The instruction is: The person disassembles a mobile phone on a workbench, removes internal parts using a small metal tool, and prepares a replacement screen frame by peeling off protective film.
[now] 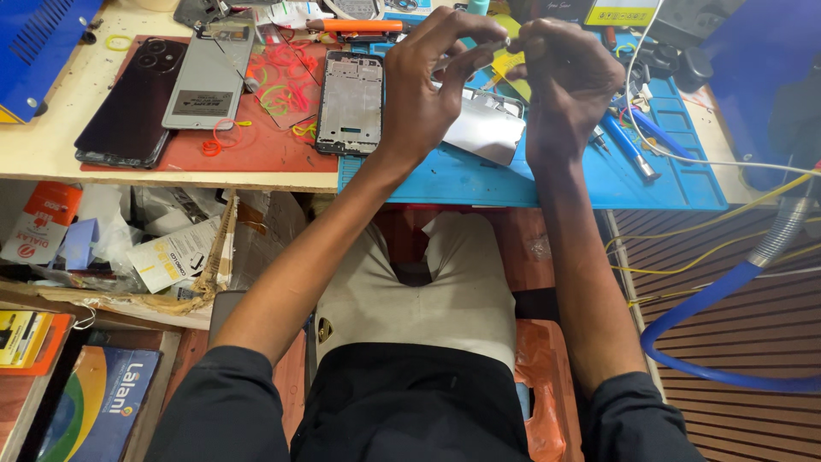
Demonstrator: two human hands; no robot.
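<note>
Both my hands are raised over the blue work mat (pixel 479 184). My left hand (pixel 432 81) and my right hand (pixel 569 81) meet fingertip to fingertip, pinching something very small between them; what it is I cannot make out. Under them lies a shiny silver metal plate (pixel 483 128), and a yellow sticky strip (pixel 506 64) shows just behind the fingers. A bare phone frame (pixel 349 103) lies left of my left wrist.
On the red mat (pixel 256 145) lie a dark phone (pixel 128 103), a grey back panel (pixel 208 77) and red and yellow rubber bands. Tools and a blue-handled driver (pixel 629 145) sit at right. A blue hose (pixel 701 316) and wires hang beside the bench.
</note>
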